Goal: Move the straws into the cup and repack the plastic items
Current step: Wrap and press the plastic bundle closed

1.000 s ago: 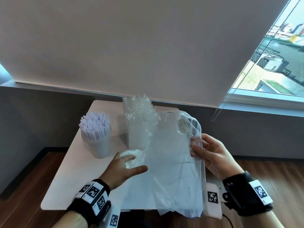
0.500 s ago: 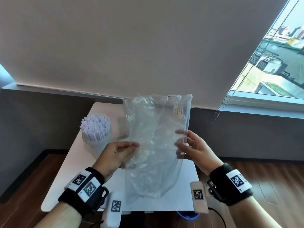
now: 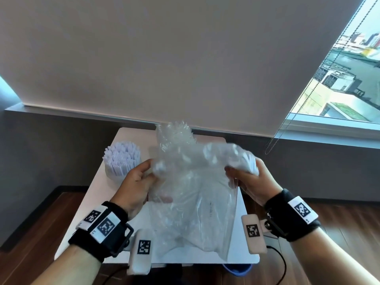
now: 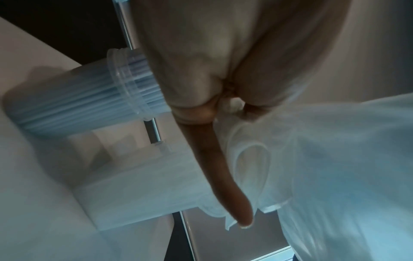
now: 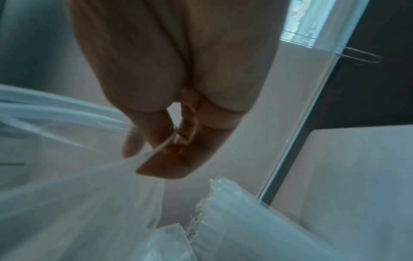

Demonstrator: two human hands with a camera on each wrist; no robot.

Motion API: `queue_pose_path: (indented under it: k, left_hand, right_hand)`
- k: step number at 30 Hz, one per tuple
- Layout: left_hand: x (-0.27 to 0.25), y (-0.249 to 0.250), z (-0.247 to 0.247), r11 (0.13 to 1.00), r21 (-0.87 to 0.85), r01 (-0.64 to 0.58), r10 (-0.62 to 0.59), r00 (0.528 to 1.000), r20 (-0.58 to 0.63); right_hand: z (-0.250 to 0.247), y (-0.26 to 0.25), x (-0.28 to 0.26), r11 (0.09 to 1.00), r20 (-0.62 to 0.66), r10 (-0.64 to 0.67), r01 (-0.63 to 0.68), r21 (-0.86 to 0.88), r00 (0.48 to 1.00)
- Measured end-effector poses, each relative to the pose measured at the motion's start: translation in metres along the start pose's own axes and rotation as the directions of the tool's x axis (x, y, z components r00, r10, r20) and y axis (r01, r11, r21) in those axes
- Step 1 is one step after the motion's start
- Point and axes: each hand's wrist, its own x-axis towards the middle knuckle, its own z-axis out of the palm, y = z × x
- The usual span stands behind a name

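Note:
A large clear plastic bag [image 3: 197, 204] hangs crumpled between both hands above the small white table [image 3: 82, 221]. My left hand [image 3: 137, 182] grips the bag's left upper edge; in the left wrist view the left hand [image 4: 223, 159] has its fingers against the film. My right hand [image 3: 248, 177] pinches the right edge, which the right wrist view shows caught between thumb and fingers [image 5: 170, 151]. A clear cup [image 3: 121, 163] full of white straws [image 3: 122, 155] stands at the table's left. Behind the bag rises a wrapped stack of plastic items [image 3: 174, 136].
The table stands against a grey wall under a drawn roller blind [image 3: 164, 58], with its bead chain [image 3: 273, 140] hanging at the right. Wooden floor surrounds the table. Something blue [image 3: 236, 268] shows under the table's front edge.
The bag, held up flat half a second ago, is now bunched and lowered, its top folded over toward my right hand. Both hands have moved apart and closer to me.

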Motion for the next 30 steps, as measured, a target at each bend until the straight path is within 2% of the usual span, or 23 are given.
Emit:
queue_pose_path:
  k: [4,7,9,11,13,14,16,18,21,22,24,26,28,30]
  left_hand:
    - [-0.004,0.006,0.005,0.997,0.066,-0.03,0.034,0.997,-0.066]
    - [-0.006,0.011,0.005,0.996,-0.052,0.074,-0.074,0.997,-0.002]
    - [-0.007,0.014,0.003,0.988,-0.098,0.115,-0.109,0.992,0.069]
    - [-0.007,0.015,0.002,0.996,-0.028,0.088,-0.083,0.985,0.148]
    - [-0.007,0.017,0.003,0.997,0.081,0.017,-0.03,0.987,0.159]
    - [-0.007,0.018,0.005,0.992,0.125,-0.029,0.011,0.99,0.141]
    - [-0.005,0.02,0.006,0.977,0.172,-0.126,0.11,0.989,0.101]
    - [-0.004,0.02,0.007,0.93,0.262,-0.257,0.243,0.966,0.083]
    - [-0.001,0.021,0.005,0.779,0.483,-0.401,0.404,0.909,0.103]
    - [-0.001,0.023,0.006,0.753,0.499,-0.429,0.434,0.894,0.113]
    - [-0.001,0.023,0.004,0.736,0.504,-0.452,0.463,0.879,0.112]
    - [-0.002,0.023,0.0,0.785,0.469,-0.405,0.42,0.904,0.077]
    - [-0.005,0.023,-0.005,0.897,0.316,-0.309,0.309,0.95,0.052]
    - [-0.01,0.02,-0.009,0.966,0.181,-0.187,0.176,0.982,0.075]
  right_hand:
    - [0.005,-0.014,0.006,0.997,0.019,0.07,-0.07,-0.03,0.997]
    - [0.001,-0.007,0.006,0.988,0.054,-0.129,0.133,-0.075,0.99]
    - [-0.005,0.0,0.008,0.977,0.095,-0.164,0.175,-0.125,0.982]
    - [-0.007,-0.001,0.009,0.967,0.123,-0.184,0.202,-0.153,0.975]
    - [-0.006,-0.005,0.009,0.985,0.084,-0.152,0.158,-0.067,0.985]
    - [-0.005,-0.007,0.007,0.993,0.064,-0.106,0.103,0.049,0.992]
    - [-0.005,-0.007,0.005,0.958,0.093,0.008,-0.034,0.286,0.996]
    - [-0.002,0.001,0.0,0.905,0.153,0.115,-0.167,0.392,0.982]
    - [0.01,0.019,-0.011,0.878,0.264,0.264,-0.345,0.333,0.928]
    - [0.014,0.024,-0.014,0.893,0.27,0.275,-0.349,0.284,0.923]
    - [0.02,0.028,-0.014,0.936,0.213,0.232,-0.277,0.218,0.949]
    - [0.021,0.022,-0.014,0.948,0.152,0.199,-0.23,0.219,0.968]
    - [0.019,0.019,-0.012,0.941,0.134,0.173,-0.204,0.27,0.976]
    - [0.018,0.016,-0.01,0.926,0.116,0.159,-0.189,0.328,0.98]
